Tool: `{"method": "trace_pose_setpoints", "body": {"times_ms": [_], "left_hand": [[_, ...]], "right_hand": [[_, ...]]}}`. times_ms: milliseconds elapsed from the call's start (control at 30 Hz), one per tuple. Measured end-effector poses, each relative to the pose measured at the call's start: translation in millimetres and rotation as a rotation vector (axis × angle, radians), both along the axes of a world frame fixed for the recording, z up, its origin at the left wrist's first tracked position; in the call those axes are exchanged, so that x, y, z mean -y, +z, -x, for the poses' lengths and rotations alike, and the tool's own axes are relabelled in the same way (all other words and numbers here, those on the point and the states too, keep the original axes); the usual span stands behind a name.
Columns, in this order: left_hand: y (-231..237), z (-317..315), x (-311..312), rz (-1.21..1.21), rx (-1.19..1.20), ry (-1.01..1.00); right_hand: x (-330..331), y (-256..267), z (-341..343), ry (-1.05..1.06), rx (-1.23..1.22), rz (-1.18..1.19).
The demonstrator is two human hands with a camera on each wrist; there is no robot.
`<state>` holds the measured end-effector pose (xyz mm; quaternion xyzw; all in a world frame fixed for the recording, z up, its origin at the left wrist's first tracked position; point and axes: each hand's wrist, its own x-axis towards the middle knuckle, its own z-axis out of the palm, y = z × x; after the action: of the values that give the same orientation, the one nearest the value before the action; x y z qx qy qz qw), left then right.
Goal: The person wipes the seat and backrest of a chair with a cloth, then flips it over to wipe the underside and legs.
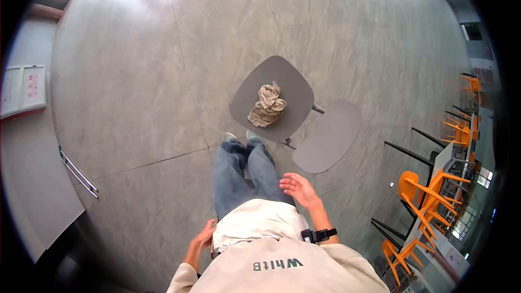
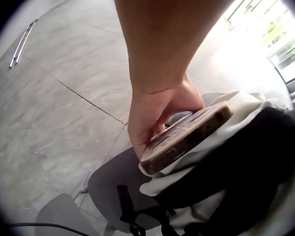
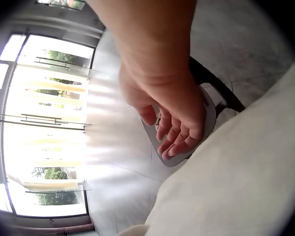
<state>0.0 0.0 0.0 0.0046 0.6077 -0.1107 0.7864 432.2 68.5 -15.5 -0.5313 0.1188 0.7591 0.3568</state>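
Note:
My left hand [image 2: 160, 110] hangs beside the hip and grips a phone [image 2: 187, 137] in a case, its edge facing the wrist camera. Part of that grip is hidden behind the phone. In the head view the left hand [image 1: 205, 234] shows low beside the shirt hem. The right hand [image 1: 298, 189] is held in front of the thigh, fingers loosely bent and holding nothing; the right wrist view shows the same hand [image 3: 174, 120] from above. Ahead of the feet, a crumpled beige patterned cloth [image 1: 268, 106] lies on a dark grey rounded seat [image 1: 297, 84].
A lighter grey panel [image 1: 331, 138] stands beside the seat, linked by dark supports. Orange chairs [image 1: 410, 184] and tables line the right side. At left are a white board [image 1: 33, 89] and thin metal rods [image 1: 78, 173]. Glass doors [image 3: 49, 128] stand beyond the floor.

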Motion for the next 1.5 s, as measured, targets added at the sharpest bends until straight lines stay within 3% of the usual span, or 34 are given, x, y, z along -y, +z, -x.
{"method": "trace_pose_setpoints", "body": {"times_ms": [67,100,200,267,367,433,500,533,667,767,800,900,933,967,1033,1067,1133,1200,1233,1267,1400,1500], "left_hand": [[-12,5,-19,-0.052,0.108,-0.105],[2,3,-34,-0.11,0.173,-0.179],[64,-2,-61,-0.224,0.361,-0.364],[90,1,-83,-0.416,0.52,-0.519],[128,-19,-124,-0.057,0.421,-0.567],[125,-27,-132,-0.164,0.352,-0.593],[90,-27,-135,-0.096,0.264,-0.556],[86,-33,-142,-0.166,0.243,-0.638],[53,-71,-134,-0.434,0.192,-0.558],[24,-67,-137,-0.4,0.011,-0.727],[19,-63,-136,-0.468,0.03,-0.779],[-54,-58,-150,-0.829,0.327,-1.072],[23,-87,-180,-0.661,0.197,-0.951],[85,-103,-211,-0.616,0.232,-0.935],[78,-94,-224,-0.6,0.281,-0.802],[78,-85,-232,-0.592,0.302,-0.828],[110,-78,-252,-0.44,0.262,-0.731],[113,-65,-271,-0.233,0.274,-0.609],[104,-57,-281,-0.315,0.439,-0.816],[100,-53,-281,-0.357,0.35,-0.86],[92,-30,-288,-0.603,0.2,-0.667],[127,-31,-323,-0.47,0.188,-0.912]], "right_hand": [[-18,-21,-2,0.027,0.045,-0.002],[-35,23,-23,0.036,0.094,-0.081],[-17,26,-33,0.094,0.133,0.061],[-25,23,-46,0.157,0.278,-0.048],[-56,52,-47,0.185,0.368,-0.176],[-75,71,-50,0.196,0.373,-0.239],[-90,73,-56,0.186,0.365,-0.297],[-95,72,-56,0.178,0.354,-0.322],[-116,68,-53,0.226,0.311,-0.348],[-120,65,-48,0.246,0.275,-0.359],[-119,62,-46,0.245,0.255,-0.366],[-122,63,-46,0.227,0.255,-0.327],[-122,63,-42,0.213,0.261,-0.299],[-125,62,-38,0.185,0.264,-0.3],[-124,64,-34,0.133,0.28,-0.281],[-124,65,-31,0.111,0.299,-0.302],[-123,72,-22,0.061,0.296,-0.318],[-121,81,-12,0.005,0.293,-0.322],[-121,84,-7,-0.037,0.286,-0.307],[-121,86,0,-0.079,0.278,-0.292],[-115,95,30,-0.193,0.272,-0.308],[-105,120,59,-0.069,0.327,-0.268]]}}
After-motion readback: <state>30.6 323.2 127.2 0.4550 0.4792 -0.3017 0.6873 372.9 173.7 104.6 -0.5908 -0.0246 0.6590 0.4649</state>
